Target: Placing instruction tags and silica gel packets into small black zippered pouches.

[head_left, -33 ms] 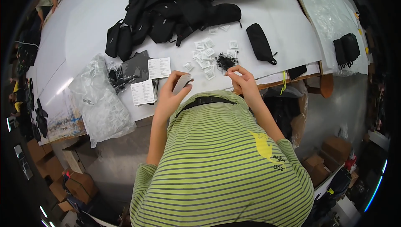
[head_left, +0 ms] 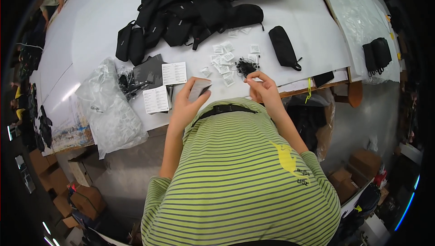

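Grey card [head_left: 198,89] gripped in left hand [head_left: 188,103], right hand [head_left: 263,88] pinching black cord [head_left: 246,67], white table [head_left: 299,24], black pouches [head_left: 190,15], clear bags [head_left: 108,110], cardboard boxes [head_left: 86,196] on floor.

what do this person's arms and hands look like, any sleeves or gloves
Both the left hand and right hand are bare, no gloves, rings or watch visible. Forearms are uncovered; short sleeves of a green shirt with dark stripes end near the elbows.

Open white bench [head_left: 312,33] between a lone black oblong pouch [head_left: 283,47] and a heap of black fabric bags [head_left: 181,17]. Blocked on the left by a crumpled clear plastic bag [head_left: 111,110] and white printed leaflets [head_left: 156,99]; scattered small white sachets [head_left: 224,58] straight ahead.
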Tool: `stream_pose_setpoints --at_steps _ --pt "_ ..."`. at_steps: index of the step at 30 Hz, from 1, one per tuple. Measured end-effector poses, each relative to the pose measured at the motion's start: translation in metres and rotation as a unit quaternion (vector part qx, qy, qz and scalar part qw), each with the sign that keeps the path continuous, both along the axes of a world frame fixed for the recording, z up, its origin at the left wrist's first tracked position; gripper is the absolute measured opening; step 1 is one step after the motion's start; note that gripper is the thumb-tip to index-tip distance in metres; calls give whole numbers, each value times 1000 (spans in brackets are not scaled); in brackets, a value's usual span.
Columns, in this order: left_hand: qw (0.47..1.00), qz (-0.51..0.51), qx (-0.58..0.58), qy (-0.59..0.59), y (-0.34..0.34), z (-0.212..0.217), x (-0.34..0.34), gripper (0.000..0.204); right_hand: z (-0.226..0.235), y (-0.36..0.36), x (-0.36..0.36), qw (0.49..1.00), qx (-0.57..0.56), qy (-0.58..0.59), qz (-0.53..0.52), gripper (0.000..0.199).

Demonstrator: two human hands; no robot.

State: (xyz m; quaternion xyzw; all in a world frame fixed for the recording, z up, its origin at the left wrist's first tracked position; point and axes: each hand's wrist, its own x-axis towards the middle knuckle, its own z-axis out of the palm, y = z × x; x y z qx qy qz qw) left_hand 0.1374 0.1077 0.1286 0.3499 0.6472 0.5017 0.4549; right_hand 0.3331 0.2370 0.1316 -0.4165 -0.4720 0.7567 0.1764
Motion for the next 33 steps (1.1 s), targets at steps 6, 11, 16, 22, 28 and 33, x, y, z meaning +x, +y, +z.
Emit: stream_pose_setpoints --at_steps 6,11,16,22,28,33 --pt "992 28 64 109 3 20 12 19 6 -24 -22 982 149 113 -12 9" --pt "979 56 86 176 0 29 20 20 31 -31 -27 962 261 -15 77 7" --pt "950 61 150 268 1 32 25 26 30 -34 -34 926 372 -24 66 5" --pt "945 71 165 274 3 34 26 24 30 -35 -36 886 459 -33 60 5" --pt "949 58 164 264 2 28 27 21 37 -34 -36 883 458 -68 79 8" --pt "971 70 150 175 -4 30 25 16 34 -27 -34 944 314 -20 100 10"
